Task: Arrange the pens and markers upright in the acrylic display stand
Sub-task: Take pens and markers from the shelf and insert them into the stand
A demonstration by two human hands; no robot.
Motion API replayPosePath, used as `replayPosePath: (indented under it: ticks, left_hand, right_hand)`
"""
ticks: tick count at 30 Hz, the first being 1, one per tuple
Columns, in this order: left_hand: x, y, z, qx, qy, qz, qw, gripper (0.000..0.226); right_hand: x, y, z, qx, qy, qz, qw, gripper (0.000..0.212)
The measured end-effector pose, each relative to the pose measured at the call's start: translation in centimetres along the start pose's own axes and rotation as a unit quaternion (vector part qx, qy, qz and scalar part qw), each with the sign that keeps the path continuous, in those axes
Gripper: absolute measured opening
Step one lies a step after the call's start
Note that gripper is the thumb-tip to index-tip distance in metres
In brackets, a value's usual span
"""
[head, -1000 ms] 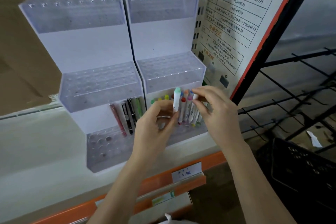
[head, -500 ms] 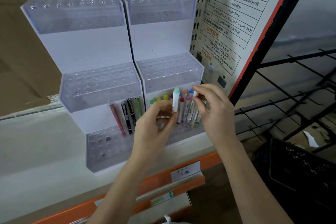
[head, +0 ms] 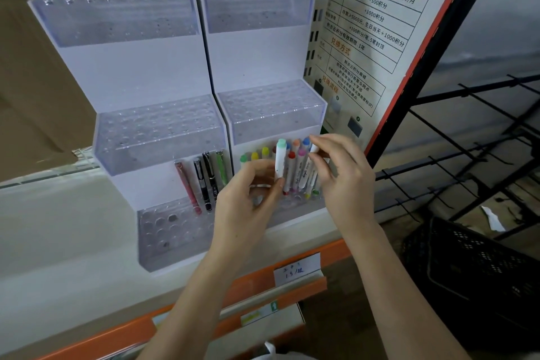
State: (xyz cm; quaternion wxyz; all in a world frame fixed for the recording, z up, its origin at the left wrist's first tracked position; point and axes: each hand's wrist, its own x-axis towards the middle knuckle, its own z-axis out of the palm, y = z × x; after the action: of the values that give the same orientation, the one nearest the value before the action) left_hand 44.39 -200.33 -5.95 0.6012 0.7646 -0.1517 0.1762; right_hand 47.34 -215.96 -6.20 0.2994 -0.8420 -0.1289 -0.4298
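As left hand (head: 254,193) pinches white marker (head: 280,161) with mint cap, upright above bottom tier of right stand (head: 263,58), my right hand (head: 339,172) pinches top of neighbouring marker (head: 313,152) in same tier. Best, I judge: keep barrel vertical, find free hole, lower straight. Stand sits at shelf (head: 58,242) front edge, orange rail below; poster (head: 377,23) on right, black crate (head: 479,260) lower right.

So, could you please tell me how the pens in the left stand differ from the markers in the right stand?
The pens are few, four in a row, and slim; the markers are many, packed close, with thicker white barrels. The pens are pink, black and green along the body; the markers show colour only at their caps. No hand touches the pens; the left hand pinches a mint-capped marker. Both sets stand in the bottom tier.
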Motion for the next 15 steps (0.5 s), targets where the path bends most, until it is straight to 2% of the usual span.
replayPosePath:
  ticks: [6,11,15]
  left_hand:
    - [-0.26,-0.05,0.07,-0.001,0.004,-0.004,1.000,0.032]
    - [-0.36,0.16,0.08,0.009,0.004,0.000,1.000,0.032]
    - [-0.46,-0.14,-0.08,0.013,0.003,-0.003,1.000,0.022]
  right_hand:
    - [-0.38,0.01,0.45,-0.006,-0.037,-0.004,0.999,0.025]
    - [-0.81,0.48,0.84,-0.054,-0.072,-0.028,0.995,0.024]
    - [-0.54,0.36,0.64,-0.070,-0.079,-0.046,0.993,0.025]
